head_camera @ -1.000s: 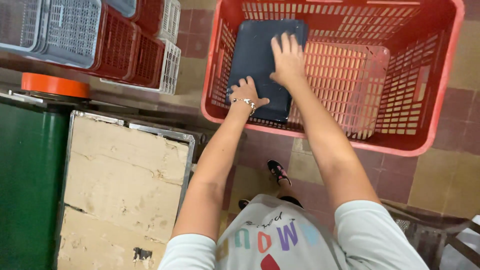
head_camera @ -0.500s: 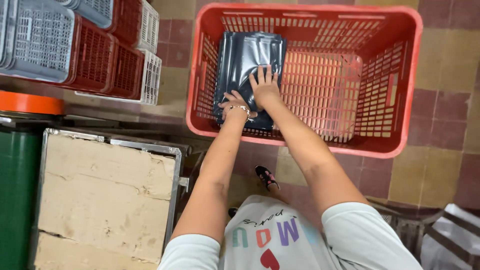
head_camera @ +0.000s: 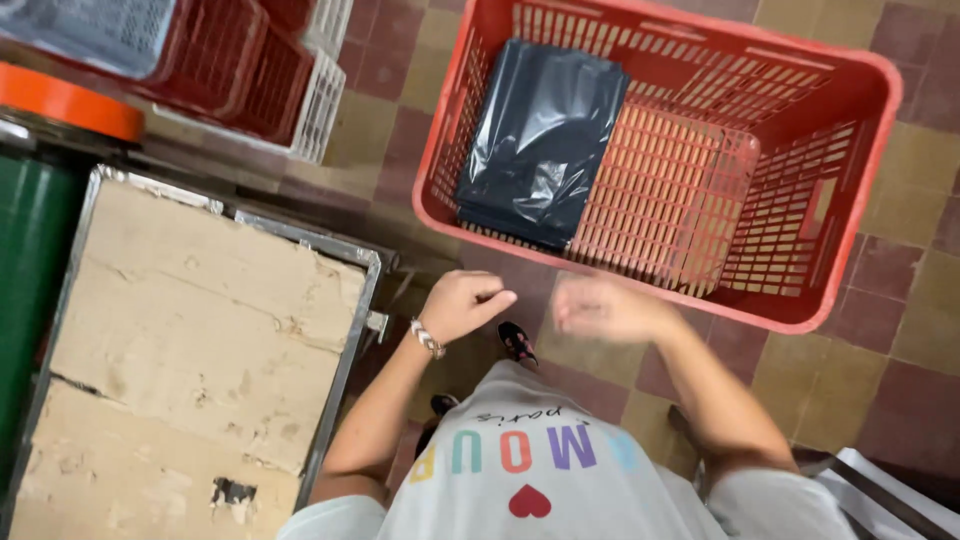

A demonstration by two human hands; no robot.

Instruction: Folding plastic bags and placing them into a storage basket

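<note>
The left hand (head_camera: pixel 462 303) hangs in front of the person's chest, curled loosely into a half-fist and holding nothing, a beaded bracelet (head_camera: pixel 428 339) at its wrist. The right hand (head_camera: pixel 600 308) is beside it, near but apart; it is blurred, so I cannot tell whether its fingers are spread or closed, though nothing shows in it. Both are just short of the near rim of the red plastic crate (head_camera: pixel 850 250), which sits on the tiled floor (head_camera: pixel 920 330).

Inside the crate, a flat dark plastic package (head_camera: pixel 540 140) lies against the left wall, glossy and slightly wrinkled, touching the floor of the crate; the rest of the crate's floor shows bare lattice (room for more, it seems). As a judgement: one package is placed and let go, and most of the filling is left.

To the left stands a metal-framed trolley lined with worn cardboard (head_camera: pixel 200 330), beyond it a green drum with an orange lid (head_camera: pixel 60 100), and stacked crates (head_camera: pixel 260 70) farther back.
</note>
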